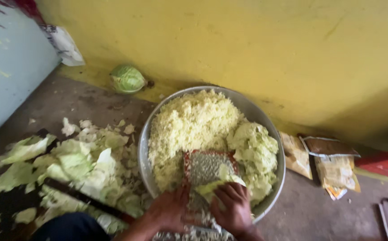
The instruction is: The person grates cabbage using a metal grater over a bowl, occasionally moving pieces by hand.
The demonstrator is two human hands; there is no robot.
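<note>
So this is mid-grating: the flat metal grater with the red-patterned rim [206, 169] leans inside the big round steel bowl [145, 151], near edge up toward the person, far edge down in the pile of finely shredded pale-yellow cabbage [191, 122] that fills most of the bowl. The left hand [169, 210] is clamped on the grater's near-left edge, holding it steady, and the right hand [233, 206] is closed around a pale green wedge of cabbage [218, 182], pressing it onto the grater face. The two hands sit close together at the near rim of the bowl, almost side by side but not touching as far as I can tell. The wedge looks pretty small already, so my guess is the next stroke needs fingertips kept well up off the holes, and a firm grip on the frame so it doesn't skid. On the right side of the bowl there's a heap of coarser light-green cabbage chunks [256, 151]. Left of the bowl, loose outer cabbage leaves [75, 163] lie scattered over the grey floor, with a dark long-handled knife [84, 196] across them. Far back by the yellow wall [247, 44] sits a whole green cabbage head [127, 79].
</note>
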